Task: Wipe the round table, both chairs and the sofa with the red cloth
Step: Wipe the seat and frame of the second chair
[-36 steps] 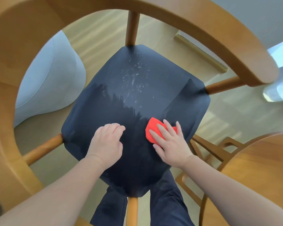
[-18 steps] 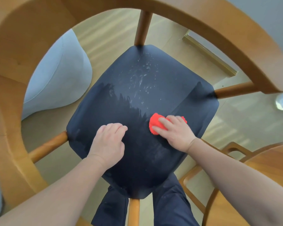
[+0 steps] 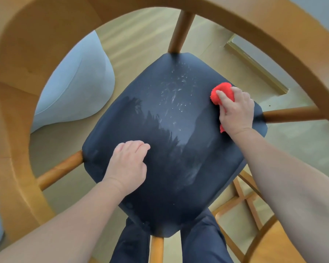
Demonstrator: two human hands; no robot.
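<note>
Cloth: your right hand (image 3: 235,112) presses the bunched red cloth (image 3: 221,93) on the chair seat (image 3: 179,168), far right corner
Left hand (image 3: 128,164): fingers curled, empty, bracing the seat
Progress: white specks (image 3: 176,92) remain mid-seat; sofa (image 3: 74,88) unjudgeable

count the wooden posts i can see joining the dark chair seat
4: a far post, a right post, a left post, and a near post between the legs. None looks hidden, though part of the seat sits under the hands.

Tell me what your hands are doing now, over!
Right hand presses red cloth on dark chair seat, far right corner. Left hand curled, resting on seat. White specks mid-seat unwiped. Nothing blocking.
</note>
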